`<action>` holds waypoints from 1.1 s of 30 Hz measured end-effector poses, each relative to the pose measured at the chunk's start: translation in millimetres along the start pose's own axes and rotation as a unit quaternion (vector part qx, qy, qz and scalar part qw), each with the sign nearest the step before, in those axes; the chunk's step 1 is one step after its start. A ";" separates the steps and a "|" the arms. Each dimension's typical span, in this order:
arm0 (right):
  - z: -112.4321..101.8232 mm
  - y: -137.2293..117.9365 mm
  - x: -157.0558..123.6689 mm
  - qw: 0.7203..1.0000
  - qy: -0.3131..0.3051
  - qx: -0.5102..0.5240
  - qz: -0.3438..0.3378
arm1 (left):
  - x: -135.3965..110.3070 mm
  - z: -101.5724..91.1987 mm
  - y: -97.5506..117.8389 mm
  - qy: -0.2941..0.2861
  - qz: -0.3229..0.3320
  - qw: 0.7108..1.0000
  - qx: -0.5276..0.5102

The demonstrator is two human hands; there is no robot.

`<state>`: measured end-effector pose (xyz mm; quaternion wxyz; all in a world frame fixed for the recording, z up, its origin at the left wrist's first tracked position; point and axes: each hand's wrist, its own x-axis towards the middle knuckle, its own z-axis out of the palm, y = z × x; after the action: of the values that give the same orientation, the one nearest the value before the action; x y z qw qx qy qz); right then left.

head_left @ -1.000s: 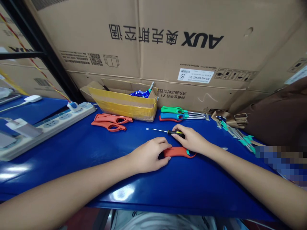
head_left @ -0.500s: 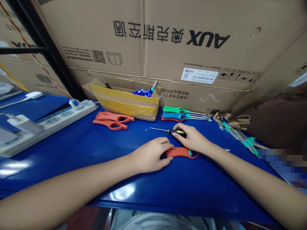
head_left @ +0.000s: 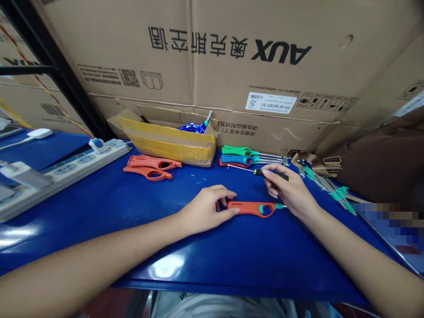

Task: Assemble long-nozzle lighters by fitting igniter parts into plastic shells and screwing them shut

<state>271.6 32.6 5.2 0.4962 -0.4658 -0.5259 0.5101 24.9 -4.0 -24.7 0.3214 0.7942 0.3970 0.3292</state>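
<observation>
Here the right hand [head_left: 289, 191] grips a screwdriver [head_left: 272, 174] while the left hand [head_left: 206, 208] pinches the orange lighter [head_left: 249, 207], spare lighters [head_left: 239, 155] just behind.

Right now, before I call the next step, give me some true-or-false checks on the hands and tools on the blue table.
1. The right hand holds the screwdriver. True.
2. The left hand lifts the orange lighter clear of the blue table. False: the lighter lies flat on the table, and the left hand grips its end.
3. The screwdriver's tip is set in the orange lighter. False: it points left, near the blue lighter, apart from the orange one.
4. Two orange casings lie on the table near the taped cardboard box. True.
5. The power strip lies at the table's right end. False: it is on the left.
</observation>
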 end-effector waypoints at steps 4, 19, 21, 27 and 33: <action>-3.8 -0.5 3.7 0.996 -0.001 0.091 -0.003 | 7.5 -1.5 -4.4 0.068 -0.086 0.987 -0.114; 2.9 -12.3 -10.7 0.994 -0.051 0.092 0.022 | 6.1 -11.4 14.2 0.127 -0.068 0.969 -0.200; 3.4 -13.7 -11.3 0.995 -0.054 0.086 0.024 | 5.5 -11.7 14.8 0.131 -0.058 0.975 -0.169; 1.7 -14.6 -13.2 0.994 -0.068 0.081 0.019 | 5.3 -9.5 10.3 0.142 -0.075 0.972 -0.170; 2.2 -13.5 -13.0 0.993 -0.073 0.084 0.029 | 5.0 -10.2 12.3 0.154 -0.065 0.966 -0.198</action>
<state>270.7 18.8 18.1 0.4785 -0.3987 -0.5025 0.5996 24.5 -3.1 -7.9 0.4283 0.6267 0.4193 0.4980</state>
